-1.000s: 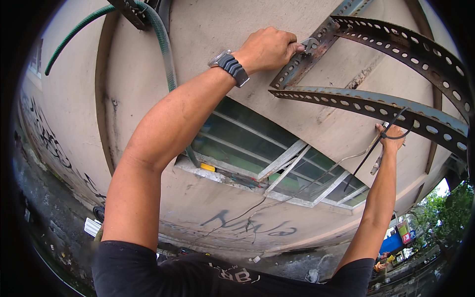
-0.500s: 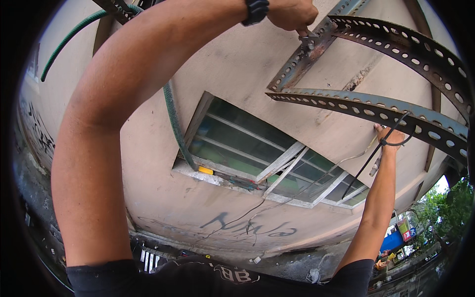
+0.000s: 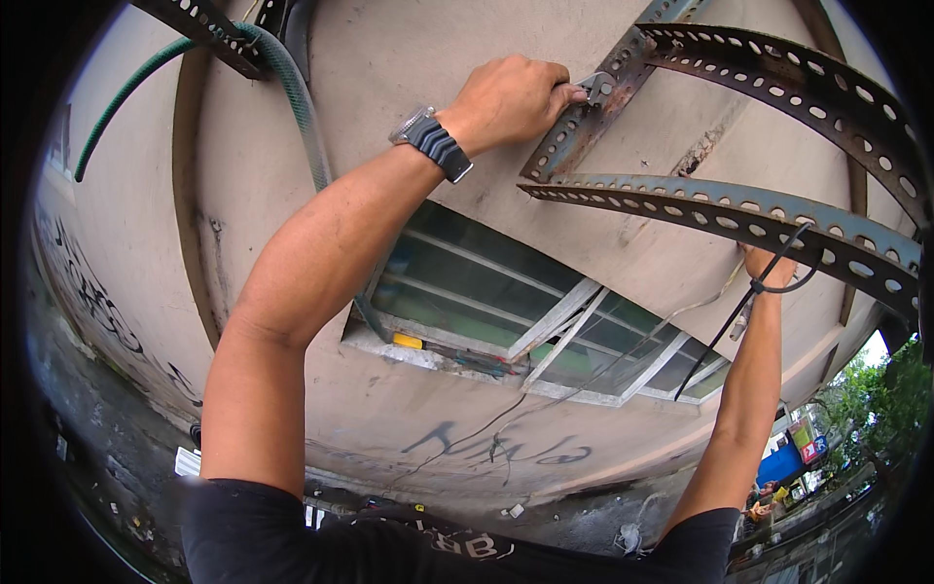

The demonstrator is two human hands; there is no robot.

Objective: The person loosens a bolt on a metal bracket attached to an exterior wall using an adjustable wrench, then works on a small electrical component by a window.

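My left hand, a dark watch on its wrist, is closed at the upright of a rusty perforated angle-iron bracket. Its thumb and fingers pinch a grey metal wrench, whose head lies against the upright near the upper arm joint; most of its handle is hidden in the hand. My right hand is raised behind the lower bracket arm, which hides most of its fingers. A black cable tie loops from that arm across my right wrist. Beside the wrist is a small metallic piece, its kind unclear.
Below the bracket, a louvred window has loose frame strips and a yellow object on its sill. Thin wires hang across it. At the upper left, a green hose drapes over another perforated bar. The wall carries graffiti.
My left hand has come down and left around the wrench, and its forearm has swung to a lower slant, uncovering the hose and bar. My right hand stays nearly in place.
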